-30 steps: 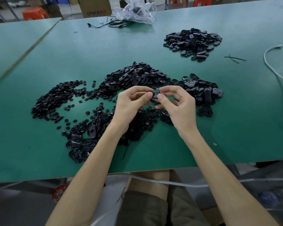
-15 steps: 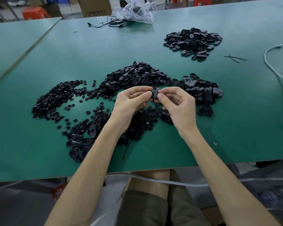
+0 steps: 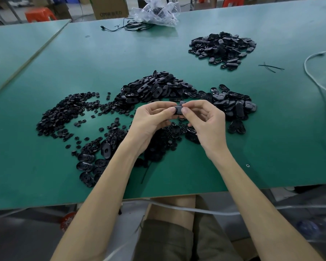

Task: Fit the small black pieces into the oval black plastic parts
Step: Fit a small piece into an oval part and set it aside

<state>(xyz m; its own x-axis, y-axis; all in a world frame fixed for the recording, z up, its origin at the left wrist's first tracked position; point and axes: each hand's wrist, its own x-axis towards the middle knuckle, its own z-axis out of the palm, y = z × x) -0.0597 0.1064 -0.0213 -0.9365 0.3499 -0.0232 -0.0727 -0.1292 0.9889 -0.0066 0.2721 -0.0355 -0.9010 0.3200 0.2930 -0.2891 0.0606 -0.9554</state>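
Left hand, right hand still pinch oval part.

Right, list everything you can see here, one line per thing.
table: one, green, under everything
small round pieces: one loose heap, black, left of the hands
oval parts: one large heap, black, behind the hands
far oval parts: one heap, black, far right
held oval part: one, black, between both hands
plastic bag: one, clear, far edge
black cable: one tangle, black, beside the bag
white cable: one, white, right side
cardboard box: one, brown, beyond the table
stool: one clear, orange, back left
left hand: one, pinching the held oval part
right hand: one, pinching it too
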